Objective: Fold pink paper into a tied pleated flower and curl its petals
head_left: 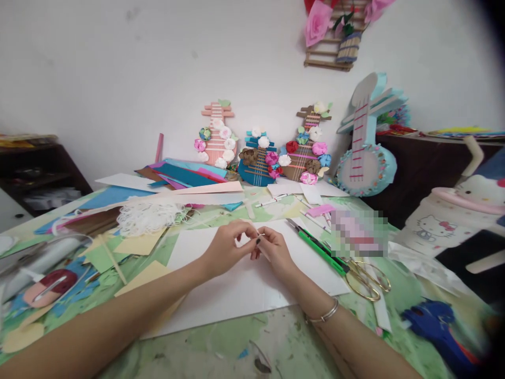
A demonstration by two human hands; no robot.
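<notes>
My left hand (231,246) and my right hand (277,256) meet over a white board (315,279) on the table. Both are closed in a pinch, thumbs and fingertips touching. Whatever lies between the fingertips is too small to make out. To the right of my right hand, a green utility knife (320,247) rests across the board, its tip pointing away from me. Gold-handled scissors (369,284) lie at the board's right edge. Left of my left hand are a pile of white string (150,217) and some cream paper pieces (142,242).
Paper lutes in pink (216,138), blue (252,173) and brown (296,164) lean against the wall. A larger light-blue instrument (365,163) stands to their right. Coloured sheets (189,173) are stacked behind the string. A blue glue gun (432,326) and a cartoon-cat cup (426,226) occupy the right.
</notes>
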